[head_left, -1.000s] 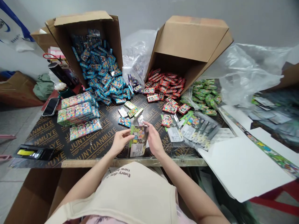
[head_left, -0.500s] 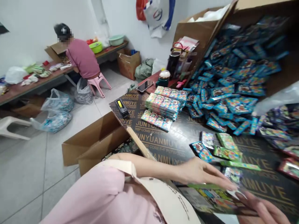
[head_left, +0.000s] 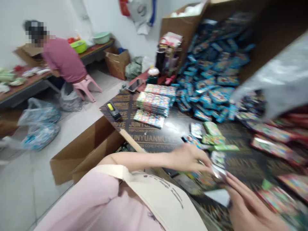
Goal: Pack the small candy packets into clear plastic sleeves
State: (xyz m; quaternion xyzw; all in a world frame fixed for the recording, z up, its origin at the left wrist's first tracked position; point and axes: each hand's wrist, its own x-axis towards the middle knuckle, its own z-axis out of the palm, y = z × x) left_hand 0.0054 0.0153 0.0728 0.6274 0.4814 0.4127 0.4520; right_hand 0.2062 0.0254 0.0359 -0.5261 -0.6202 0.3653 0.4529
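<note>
My left hand reaches across the near edge of the table, thumb and fingers closed on a small silvery-white piece, blurred by motion. From the right, my right hand meets it, its fingertips pressed at the same piece. Below the left hand lies a printed clear plastic bag, partly covered. A white sheet shows under the fingers. Just beyond the hands are a silver packet, green packets, a white packet and a blue packet.
Bundled packets stand stacked on the dark table. Many blue packets spill from a large carton; red packets lie right. An open box sits at the left edge, near a black tool. A co-worker sits beyond.
The view has swung right, so the table appears farther left and more red packets show. My hands stay together at the small piece; the printed bag is now more hidden beneath them.
</note>
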